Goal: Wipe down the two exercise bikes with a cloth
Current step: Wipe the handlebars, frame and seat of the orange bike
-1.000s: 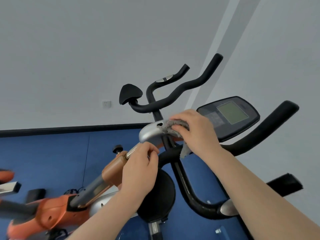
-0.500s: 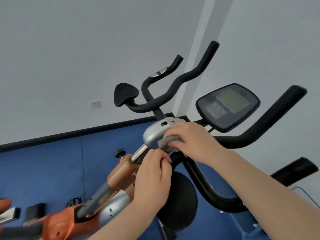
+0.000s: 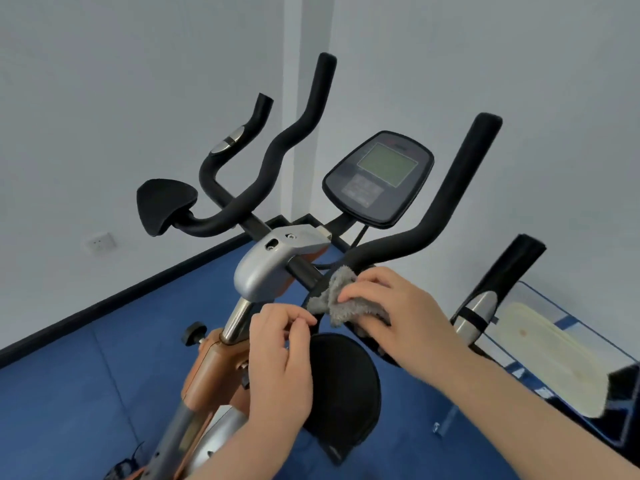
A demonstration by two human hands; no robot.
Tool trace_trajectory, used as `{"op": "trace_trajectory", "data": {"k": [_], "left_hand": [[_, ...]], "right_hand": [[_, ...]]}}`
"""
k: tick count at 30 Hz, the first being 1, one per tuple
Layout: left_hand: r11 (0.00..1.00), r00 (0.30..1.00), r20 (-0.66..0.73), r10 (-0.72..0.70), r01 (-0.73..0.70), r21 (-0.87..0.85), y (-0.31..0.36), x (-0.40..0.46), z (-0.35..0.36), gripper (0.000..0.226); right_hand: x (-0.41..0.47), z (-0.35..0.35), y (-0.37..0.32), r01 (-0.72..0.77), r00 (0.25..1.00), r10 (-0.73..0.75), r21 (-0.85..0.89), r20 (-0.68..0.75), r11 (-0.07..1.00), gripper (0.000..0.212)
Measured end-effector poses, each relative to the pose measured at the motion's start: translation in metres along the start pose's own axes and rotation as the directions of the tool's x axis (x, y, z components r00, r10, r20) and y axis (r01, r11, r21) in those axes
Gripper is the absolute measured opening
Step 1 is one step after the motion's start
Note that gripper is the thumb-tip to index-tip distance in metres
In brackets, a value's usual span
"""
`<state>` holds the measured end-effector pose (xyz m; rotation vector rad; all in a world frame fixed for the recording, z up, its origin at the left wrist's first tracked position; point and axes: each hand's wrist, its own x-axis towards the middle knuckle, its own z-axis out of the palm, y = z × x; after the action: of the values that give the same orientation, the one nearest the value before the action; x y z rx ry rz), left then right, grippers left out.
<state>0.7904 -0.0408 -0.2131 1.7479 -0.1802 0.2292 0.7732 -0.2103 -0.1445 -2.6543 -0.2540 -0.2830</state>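
Grey cloth [image 3: 341, 303] under curled right hand [image 3: 391, 313]

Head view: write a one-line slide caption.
Right hand presses a grey cloth on the black handlebar while the left hand hovers by the silver post.

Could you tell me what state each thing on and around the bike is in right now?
Grey cloth: bunched, pressed against the black handlebar bar.
Right hand: fingers curled round the cloth.
Left hand: fingers curled beside the silver stem; whether it holds anything is unclear.
Console screen: blank, no readout visible.
Adjustment knob: in place on the orange frame.
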Motion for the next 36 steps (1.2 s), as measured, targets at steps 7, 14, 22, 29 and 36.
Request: {"op": "trace_trajectory", "data": {"k": [7, 14, 22, 29, 36], "left_hand": [[1.000, 0.998, 0.052, 0.020, -0.021, 0.011, -0.001, 0.003, -0.002, 0.020], [0.999, 0.998, 0.043, 0.039, -0.040, 0.018, -0.004, 0.002, -0.002, 0.020], [0.973, 0.991, 0.009, 0.137, -0.136, 0.184, 0.015, -0.007, -0.002, 0.021], [0.986, 0.983, 0.137, 0.119, -0.133, 0.098, 0.070, -0.020, 0.030, 0.021], [0.947, 0.958, 0.273, 0.092, -0.169, 0.273, 0.083, -0.010, 0.068, 0.020]], "right_hand": [[-0.043, -0.018, 0.012, -0.157, 0.984, 0.164, -0.103, 0.063, 0.982, 0.029], [-0.029, 0.007, -0.006, -0.157, 0.987, 0.159, -0.077, 0.024, 0.985, 0.039], [-0.040, 0.015, -0.004, -0.050, 0.986, 0.031, -0.113, -0.164, 0.992, 0.024], [-0.080, -0.013, 0.067, 0.058, 0.829, -0.231, -0.332, -0.510, 0.941, 0.016], [-0.078, -0.010, 0.095, 0.344, 0.801, -0.470, -0.357, -0.371, 0.868, 0.019]]}}
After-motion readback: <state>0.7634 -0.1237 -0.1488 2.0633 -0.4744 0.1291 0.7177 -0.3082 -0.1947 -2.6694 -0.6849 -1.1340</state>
